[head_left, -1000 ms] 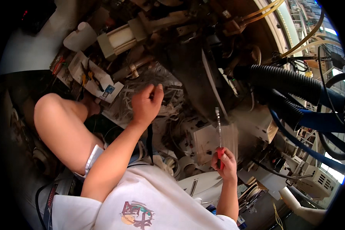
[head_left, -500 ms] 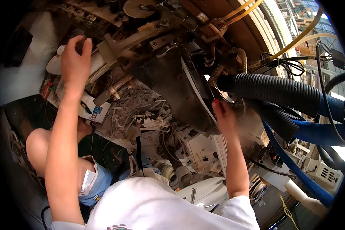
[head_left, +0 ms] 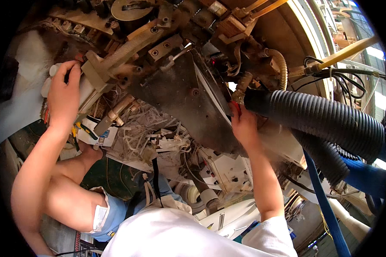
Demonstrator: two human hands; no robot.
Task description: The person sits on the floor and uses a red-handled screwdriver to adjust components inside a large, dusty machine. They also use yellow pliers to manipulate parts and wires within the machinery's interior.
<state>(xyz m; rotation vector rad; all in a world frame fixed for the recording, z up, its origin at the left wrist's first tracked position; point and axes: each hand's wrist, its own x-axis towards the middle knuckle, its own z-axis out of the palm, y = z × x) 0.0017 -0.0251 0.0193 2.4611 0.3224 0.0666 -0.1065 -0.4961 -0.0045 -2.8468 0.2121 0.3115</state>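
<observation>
My left hand [head_left: 63,96] is at the far left of the machine, beside a pale cylinder [head_left: 86,92] and a grey metal block [head_left: 94,70]. Its fingers are bent, with a gap between thumb and forefinger, and nothing shows in it. My right hand [head_left: 245,126] is closed at the right edge of a dark, dusty metal plate [head_left: 176,98], just below a black corrugated hose [head_left: 313,113]. A small red thing [head_left: 235,107] shows at its fingertips; the fingers hide most of it, so its kind is unclear.
Paper strips [head_left: 146,132] lie heaped below the plate. Pliers with yellow and black handles [head_left: 86,129] rest near a white sheet. A white machine housing [head_left: 225,169] stands near my body. Blue hoses [head_left: 364,175] and black cables [head_left: 343,83] run along the right side.
The view has shifted. My left hand has come down beside the metal block, its fingers closer together. My right hand has moved up along the plate's edge toward the hose, the red thing still at its fingertips.
</observation>
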